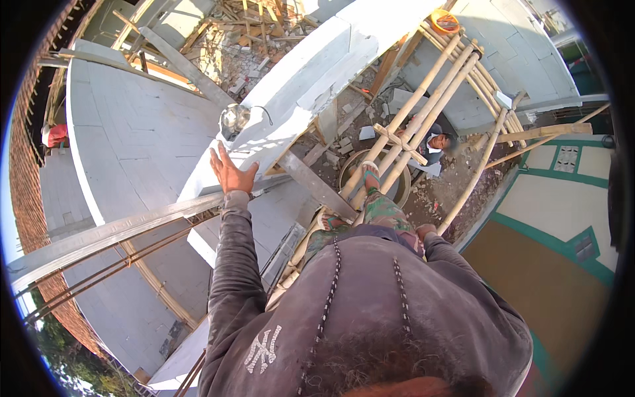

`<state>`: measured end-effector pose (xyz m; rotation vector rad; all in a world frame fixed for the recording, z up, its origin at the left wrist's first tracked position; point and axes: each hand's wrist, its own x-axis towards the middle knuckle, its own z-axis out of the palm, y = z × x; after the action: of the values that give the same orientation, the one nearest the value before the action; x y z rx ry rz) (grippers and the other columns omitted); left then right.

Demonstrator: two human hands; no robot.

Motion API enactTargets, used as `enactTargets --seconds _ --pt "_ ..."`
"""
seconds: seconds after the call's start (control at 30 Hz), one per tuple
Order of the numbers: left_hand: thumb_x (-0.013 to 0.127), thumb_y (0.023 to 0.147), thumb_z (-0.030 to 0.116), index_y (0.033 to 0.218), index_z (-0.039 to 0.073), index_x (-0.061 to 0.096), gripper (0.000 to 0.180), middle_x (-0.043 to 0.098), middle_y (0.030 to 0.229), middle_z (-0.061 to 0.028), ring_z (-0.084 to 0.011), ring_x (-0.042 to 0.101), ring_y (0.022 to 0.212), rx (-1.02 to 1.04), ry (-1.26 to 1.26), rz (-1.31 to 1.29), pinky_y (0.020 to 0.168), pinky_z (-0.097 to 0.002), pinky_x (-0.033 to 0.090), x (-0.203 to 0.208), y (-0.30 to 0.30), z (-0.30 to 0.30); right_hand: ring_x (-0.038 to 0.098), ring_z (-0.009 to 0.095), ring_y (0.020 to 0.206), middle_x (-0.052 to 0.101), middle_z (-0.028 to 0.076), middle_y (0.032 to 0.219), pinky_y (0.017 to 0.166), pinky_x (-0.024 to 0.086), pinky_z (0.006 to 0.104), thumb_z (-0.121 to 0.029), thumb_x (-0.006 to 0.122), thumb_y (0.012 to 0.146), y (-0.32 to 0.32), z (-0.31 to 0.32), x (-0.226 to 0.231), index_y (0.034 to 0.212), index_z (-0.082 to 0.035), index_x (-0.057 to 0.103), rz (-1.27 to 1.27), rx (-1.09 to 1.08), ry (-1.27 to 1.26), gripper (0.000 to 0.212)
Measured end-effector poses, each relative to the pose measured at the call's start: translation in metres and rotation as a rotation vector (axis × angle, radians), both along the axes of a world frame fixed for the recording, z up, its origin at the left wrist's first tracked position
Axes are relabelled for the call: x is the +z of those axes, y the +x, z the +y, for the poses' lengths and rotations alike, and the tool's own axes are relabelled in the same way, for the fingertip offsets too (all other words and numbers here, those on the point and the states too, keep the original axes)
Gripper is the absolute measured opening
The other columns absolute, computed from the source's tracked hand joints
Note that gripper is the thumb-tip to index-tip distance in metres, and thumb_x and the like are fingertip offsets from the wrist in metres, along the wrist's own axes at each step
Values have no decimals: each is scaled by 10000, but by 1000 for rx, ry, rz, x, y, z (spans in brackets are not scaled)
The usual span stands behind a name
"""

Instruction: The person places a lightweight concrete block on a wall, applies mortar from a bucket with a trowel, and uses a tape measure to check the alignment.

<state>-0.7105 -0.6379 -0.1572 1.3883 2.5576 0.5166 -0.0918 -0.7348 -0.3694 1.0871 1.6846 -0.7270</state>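
Observation:
My left hand lies with spread fingers on the top of the white block wall, holding nothing. Just beyond its fingertips sits a shiny, silvery rounded object with a thin dark loop beside it; its kind is unclear. Low by my thigh, at the side of my camouflage trousers, is my right hand. Its fingers are mostly hidden, so what they touch cannot be seen. My sandalled feet stand on lashed bamboo poles.
Below the bamboo, a person is by a large round tub. An orange container rests on the far poles. A grey beam crosses beneath the wall. Rubble covers the ground beyond. A green-trimmed building wall stands right.

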Motion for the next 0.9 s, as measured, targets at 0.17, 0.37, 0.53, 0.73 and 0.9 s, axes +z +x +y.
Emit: enactTargets --seconds 0.17,0.37,0.53,0.73,0.9 --pt "926 582 254 1573 237 167 1249 229 1576 -262 -433 203 1470 -97 -194 50 1192 -499 245 -9 -36 114 703 221 786 735 87 897 687 557 370 -167 637 819 51 59 -68 917 -108 749 333 -387 448 161" --pt "920 579 265 1494 187 293 1112 416 1414 -200 -447 470 1274 6 -431 11 1066 -525 421 1 -38 152 611 211 695 626 32 772 539 459 413 -173 581 822 151 68 -127 925 -153 659 576 -994 238 130" --pt "921 601 176 1462 185 285 1070 368 1420 -227 -418 461 1279 22 -454 56 1074 -496 423 -11 -42 158 575 218 824 551 8 833 625 441 431 -203 594 834 196 41 -92 992 -200 618 262 -612 -21 160" --pt "940 584 165 1445 134 263 1096 348 1422 -233 -418 437 1296 92 -496 52 1095 -474 413 -23 -49 162 693 215 1056 739 47 1075 880 551 390 -264 724 838 166 72 0 1127 -249 739 -33 -406 46 289" --pt "934 565 136 1411 164 304 1056 381 1389 -237 -410 455 1263 89 -466 42 1075 -481 418 -27 -47 160 708 225 1004 747 25 987 834 554 381 -248 728 818 174 89 -16 973 -211 759 75 -504 28 162"
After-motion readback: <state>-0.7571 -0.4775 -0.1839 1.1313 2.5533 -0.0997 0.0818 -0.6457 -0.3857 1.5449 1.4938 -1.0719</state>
